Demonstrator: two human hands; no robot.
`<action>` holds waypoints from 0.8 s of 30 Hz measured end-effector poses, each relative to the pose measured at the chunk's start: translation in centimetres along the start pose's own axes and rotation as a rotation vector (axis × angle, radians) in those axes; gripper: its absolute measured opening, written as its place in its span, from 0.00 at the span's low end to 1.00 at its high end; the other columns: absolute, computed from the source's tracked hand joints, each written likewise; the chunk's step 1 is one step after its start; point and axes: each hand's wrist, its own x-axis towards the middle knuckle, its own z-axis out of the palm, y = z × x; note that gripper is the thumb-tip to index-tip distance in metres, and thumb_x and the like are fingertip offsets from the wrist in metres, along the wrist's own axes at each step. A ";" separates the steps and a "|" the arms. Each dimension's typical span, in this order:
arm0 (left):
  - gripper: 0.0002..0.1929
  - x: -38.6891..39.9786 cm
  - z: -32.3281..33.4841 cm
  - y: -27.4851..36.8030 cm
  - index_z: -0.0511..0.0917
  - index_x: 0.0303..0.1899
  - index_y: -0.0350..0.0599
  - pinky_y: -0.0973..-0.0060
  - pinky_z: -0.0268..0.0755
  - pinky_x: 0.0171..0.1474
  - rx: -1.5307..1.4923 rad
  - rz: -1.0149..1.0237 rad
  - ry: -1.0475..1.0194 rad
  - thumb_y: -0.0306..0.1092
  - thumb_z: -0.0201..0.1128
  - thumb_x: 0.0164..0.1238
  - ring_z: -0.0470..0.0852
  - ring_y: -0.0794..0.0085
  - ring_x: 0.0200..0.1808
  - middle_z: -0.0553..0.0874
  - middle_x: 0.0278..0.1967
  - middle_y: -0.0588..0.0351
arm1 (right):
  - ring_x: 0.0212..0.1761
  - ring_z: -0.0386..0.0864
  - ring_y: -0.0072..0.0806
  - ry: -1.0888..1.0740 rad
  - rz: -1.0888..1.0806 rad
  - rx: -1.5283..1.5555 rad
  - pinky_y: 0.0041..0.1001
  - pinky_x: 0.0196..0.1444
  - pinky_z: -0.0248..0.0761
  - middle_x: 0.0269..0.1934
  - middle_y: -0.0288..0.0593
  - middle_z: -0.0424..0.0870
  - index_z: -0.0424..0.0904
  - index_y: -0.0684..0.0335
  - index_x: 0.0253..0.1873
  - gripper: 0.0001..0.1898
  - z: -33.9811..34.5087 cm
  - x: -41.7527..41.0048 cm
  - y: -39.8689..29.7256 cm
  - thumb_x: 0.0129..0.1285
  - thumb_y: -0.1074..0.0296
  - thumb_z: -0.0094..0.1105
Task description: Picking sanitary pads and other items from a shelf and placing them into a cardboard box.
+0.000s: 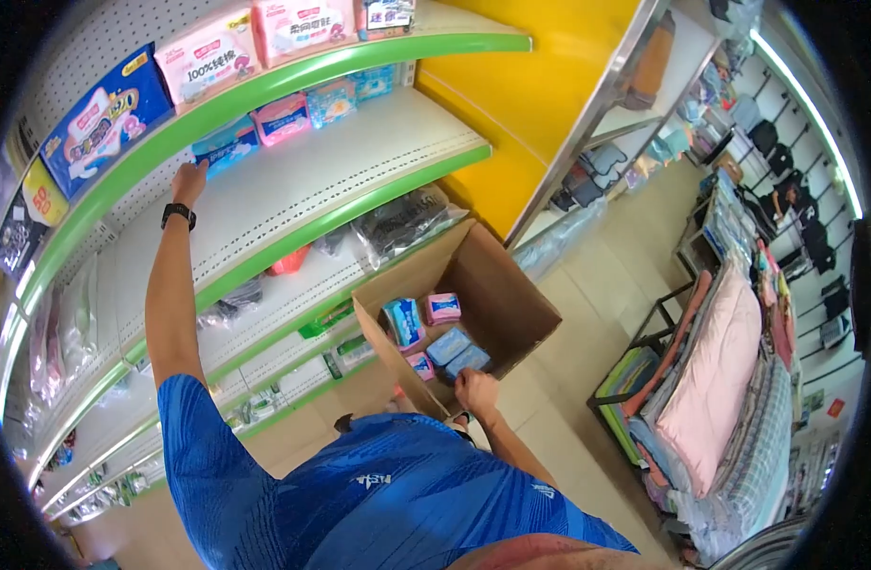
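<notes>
My left hand (190, 184), with a dark watch on its wrist, reaches to the middle shelf and touches the left end of a blue sanitary pad pack (225, 148); its fingertips are partly hidden. To the right of that pack stand a pink pack (281, 119) and light blue packs (331, 102). My right hand (476, 392) has its fingers curled over the near rim of an open cardboard box (524, 292). Inside the box lie a teal-and-white pack (405, 322), pink packs (443, 308) and two light blue packs (447, 346), the lower one close to my right fingers.
The green-edged upper shelf (378, 51) overhangs my left hand and bears larger pad packs. Lower shelves hold bagged goods (407, 221). A yellow panel (507, 92) and metal-framed rack stand behind the box. At the right, a rack carries folded bedding (717, 377).
</notes>
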 end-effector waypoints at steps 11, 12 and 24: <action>0.30 -0.5 0.1 3.0 0.76 0.58 0.29 0.49 0.75 0.64 -0.144 -0.118 0.281 0.49 0.65 0.67 0.83 0.34 0.59 0.84 0.55 0.25 | 0.27 0.86 0.53 0.048 -0.032 -0.001 0.50 0.34 0.80 0.26 0.55 0.87 0.86 0.58 0.30 0.11 0.0 0.0 -0.1 0.63 0.59 0.62; 0.30 -0.5 -0.2 2.5 0.76 0.59 0.30 0.50 0.75 0.64 -0.089 -0.144 0.281 0.49 0.65 0.67 0.83 0.35 0.59 0.85 0.56 0.27 | 0.27 0.86 0.53 0.034 -0.034 0.000 0.50 0.34 0.80 0.26 0.55 0.87 0.86 0.58 0.30 0.11 0.1 0.1 -0.1 0.63 0.60 0.62; 0.48 -4.6 -2.9 6.2 0.73 0.64 0.36 0.57 0.75 0.64 -0.150 0.118 0.147 0.67 0.77 0.52 0.83 0.47 0.62 0.83 0.60 0.35 | 0.26 0.86 0.52 0.051 -0.037 -0.004 0.48 0.33 0.79 0.26 0.55 0.86 0.83 0.60 0.29 0.12 0.1 0.3 -0.3 0.63 0.60 0.62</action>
